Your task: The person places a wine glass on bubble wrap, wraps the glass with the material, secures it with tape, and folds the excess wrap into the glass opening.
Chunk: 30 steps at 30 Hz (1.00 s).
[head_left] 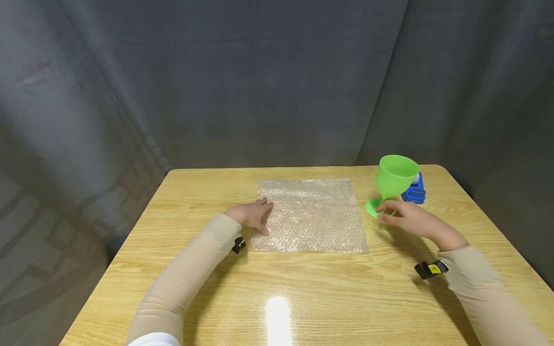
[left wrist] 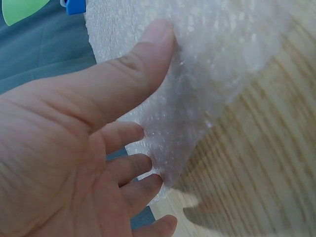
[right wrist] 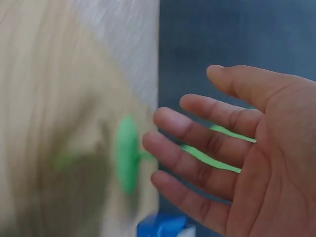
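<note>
A sheet of bubble wrap (head_left: 313,216) lies flat on the table. At its left edge, my left hand (head_left: 253,215) rests with fingers and thumb spread; the left wrist view shows the thumb (left wrist: 158,47) over the wrap, pinching nothing. A green plastic goblet (head_left: 391,181) stands upright to the right of the sheet. Beside its stem is my right hand (head_left: 407,218). The right wrist view has these fingers (right wrist: 197,133) extended and the thumb apart, with green goblet showing through the gaps between them. Whether they touch the stem I cannot tell.
Behind the goblet sits a blue object (head_left: 414,194) with a white part, partly hidden. The wooden table (head_left: 242,298) ends at a grey curtain (head_left: 259,96) at the back. Wrist cameras (head_left: 430,269) are strapped on both forearms.
</note>
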{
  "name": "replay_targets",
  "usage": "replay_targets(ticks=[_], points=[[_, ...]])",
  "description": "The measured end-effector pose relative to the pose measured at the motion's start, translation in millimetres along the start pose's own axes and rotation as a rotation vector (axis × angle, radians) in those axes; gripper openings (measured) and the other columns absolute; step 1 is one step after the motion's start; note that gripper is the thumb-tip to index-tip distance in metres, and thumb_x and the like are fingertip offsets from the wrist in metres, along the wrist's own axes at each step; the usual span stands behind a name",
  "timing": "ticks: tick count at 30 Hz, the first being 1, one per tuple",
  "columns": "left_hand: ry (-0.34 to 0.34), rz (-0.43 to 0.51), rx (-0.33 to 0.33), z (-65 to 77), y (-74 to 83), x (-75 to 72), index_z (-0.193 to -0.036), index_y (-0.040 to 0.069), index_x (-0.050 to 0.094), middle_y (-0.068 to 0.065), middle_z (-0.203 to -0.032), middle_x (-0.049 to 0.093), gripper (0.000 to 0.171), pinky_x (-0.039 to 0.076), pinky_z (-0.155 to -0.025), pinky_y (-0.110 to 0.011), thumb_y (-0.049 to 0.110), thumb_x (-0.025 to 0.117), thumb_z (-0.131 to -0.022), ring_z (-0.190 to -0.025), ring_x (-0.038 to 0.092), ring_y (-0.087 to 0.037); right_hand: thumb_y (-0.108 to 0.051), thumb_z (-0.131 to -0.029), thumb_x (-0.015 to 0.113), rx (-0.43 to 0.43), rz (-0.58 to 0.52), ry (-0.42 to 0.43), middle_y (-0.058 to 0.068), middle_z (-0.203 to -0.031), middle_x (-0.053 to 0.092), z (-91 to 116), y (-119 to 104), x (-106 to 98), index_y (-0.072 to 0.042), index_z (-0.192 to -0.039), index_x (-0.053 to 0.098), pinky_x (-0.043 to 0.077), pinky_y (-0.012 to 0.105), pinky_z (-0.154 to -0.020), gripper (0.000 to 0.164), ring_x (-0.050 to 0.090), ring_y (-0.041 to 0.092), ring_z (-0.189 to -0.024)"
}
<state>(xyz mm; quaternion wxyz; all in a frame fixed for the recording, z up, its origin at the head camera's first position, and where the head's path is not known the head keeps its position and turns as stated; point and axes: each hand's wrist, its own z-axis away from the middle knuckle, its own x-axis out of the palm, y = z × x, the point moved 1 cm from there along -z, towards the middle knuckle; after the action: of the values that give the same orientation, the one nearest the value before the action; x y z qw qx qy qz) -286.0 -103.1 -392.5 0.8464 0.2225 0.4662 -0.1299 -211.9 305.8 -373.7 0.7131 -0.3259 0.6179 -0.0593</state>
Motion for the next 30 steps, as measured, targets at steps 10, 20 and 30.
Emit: replay_targets(ticks=[10,20,30], points=[[0.005,-0.011,-0.007,1.5,0.5,-0.7,-0.155,0.009,0.016,-0.015,-0.162,0.005,0.098,0.018,-0.121,-0.046,0.038,0.074,-0.082,-0.150,0.007,-0.028,-0.019,-0.100,0.053,0.123,-0.113,0.052,0.029,-0.116,0.057,2.6,46.1,-4.3,0.013,-0.128,0.045,0.054,0.048,-0.078,0.043,0.060,0.040,-0.101],[0.000,-0.003,-0.005,-0.6,1.1,1.2,-0.155,0.009,0.016,-0.014,-0.162,0.005,0.099,0.016,-0.121,-0.045,0.038,0.074,-0.081,-0.150,0.006,-0.028,-0.013,-0.094,0.063,0.010,-0.429,0.250,-0.002,-0.119,0.051,-19.0,59.0,7.0,-0.008,-0.130,0.043,0.043,0.020,-0.084,0.042,0.048,0.001,-0.107],[-0.009,0.018,-0.010,-1.3,0.3,-1.2,-0.155,0.008,0.016,-0.014,-0.162,0.004,0.099,0.015,-0.121,-0.044,0.037,0.075,-0.081,-0.150,0.005,-0.027,0.002,-0.091,0.062,0.003,-0.854,0.280,-0.008,-0.116,0.048,-25.6,57.9,7.8,-0.029,-0.124,0.041,0.057,0.023,-0.081,0.049,0.058,-0.003,-0.100]])
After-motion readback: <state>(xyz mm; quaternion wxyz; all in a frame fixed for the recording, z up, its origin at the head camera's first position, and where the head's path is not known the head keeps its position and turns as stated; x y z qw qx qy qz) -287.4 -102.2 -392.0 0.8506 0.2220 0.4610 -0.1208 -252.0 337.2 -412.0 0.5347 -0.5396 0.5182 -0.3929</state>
